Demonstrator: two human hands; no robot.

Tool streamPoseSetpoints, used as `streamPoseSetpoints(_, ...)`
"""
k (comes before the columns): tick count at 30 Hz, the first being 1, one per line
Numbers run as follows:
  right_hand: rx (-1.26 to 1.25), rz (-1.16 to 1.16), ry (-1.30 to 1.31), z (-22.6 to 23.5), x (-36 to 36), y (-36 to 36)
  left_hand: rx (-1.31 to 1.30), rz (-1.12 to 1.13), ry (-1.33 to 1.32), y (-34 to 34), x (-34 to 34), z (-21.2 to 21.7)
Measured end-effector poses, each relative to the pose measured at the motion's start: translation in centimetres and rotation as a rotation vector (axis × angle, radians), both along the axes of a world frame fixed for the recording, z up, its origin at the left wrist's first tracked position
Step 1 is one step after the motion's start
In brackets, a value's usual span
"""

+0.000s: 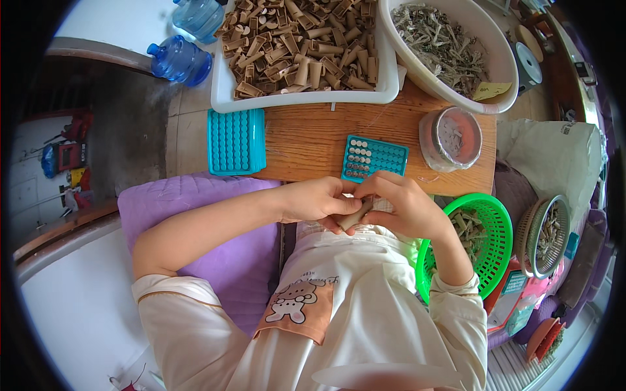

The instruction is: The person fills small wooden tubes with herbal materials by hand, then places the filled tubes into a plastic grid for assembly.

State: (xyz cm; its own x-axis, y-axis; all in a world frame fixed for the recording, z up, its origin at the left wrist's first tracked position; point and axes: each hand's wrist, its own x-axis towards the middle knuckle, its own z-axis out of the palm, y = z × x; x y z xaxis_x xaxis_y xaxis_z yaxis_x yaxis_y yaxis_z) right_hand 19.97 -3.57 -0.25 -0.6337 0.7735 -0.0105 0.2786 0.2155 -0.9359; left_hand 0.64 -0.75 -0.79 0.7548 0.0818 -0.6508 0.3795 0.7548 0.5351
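Note:
Both my hands meet over my lap, close to the table's near edge. My left hand (329, 203) is closed around a small tan tubular piece (354, 219), which lies tilted between the fingers. From the other side my right hand (403, 203) pinches at its upper end, and the fingers partly cover it. Just beyond the hands sits a teal tray (390, 156) of round pockets, with several small white and grey round parts in its left columns. A stack of similar teal trays (236, 142) stands farther left, its pockets showing no parts.
Along the wooden table's (306, 140) back stand a white bin (306, 98) of tan pieces and a round tub (450, 94) of small metallic-looking parts. A clear jar (450, 140) is at right. Beside my right arm are a green basket (492, 260) and a grey basket (561, 234).

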Motion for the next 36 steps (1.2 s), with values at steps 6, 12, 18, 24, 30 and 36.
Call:
streamPoseSetpoints(6, 0.027, -0.239, -0.049, 0.5, 1.9, -2.6, 0.282, 0.154, -0.032, 1.3, -0.6, 0.0)
streamPoseSetpoints(12, -0.188, -0.712, -0.379, 0.0, 10.9, -8.3, 1.711, -0.174, 0.807, 8.4, -5.2, 2.2)
streamPoseSetpoints(18, -0.41, -0.426, -1.061, -3.1, 17.6, -13.7, 1.479, -0.07, 0.941, 13.7, -8.9, -1.2)
streamPoseSetpoints(24, 0.099, -0.477, -0.575, 5.1, 8.9, -8.1, 1.423, 0.142, 0.826, 13.8, -8.0, -4.7)
streamPoseSetpoints(30, 0.789, 0.694, 0.865, 15.1, 4.9, -7.7, 1.772, 0.256, 0.692, 14.3, -8.5, -5.5)
streamPoseSetpoints(36, 0.741, 0.756, 0.838, 15.9, 3.8, -5.6, 1.278, 0.374, 0.715, 15.3, -7.3, -4.1)
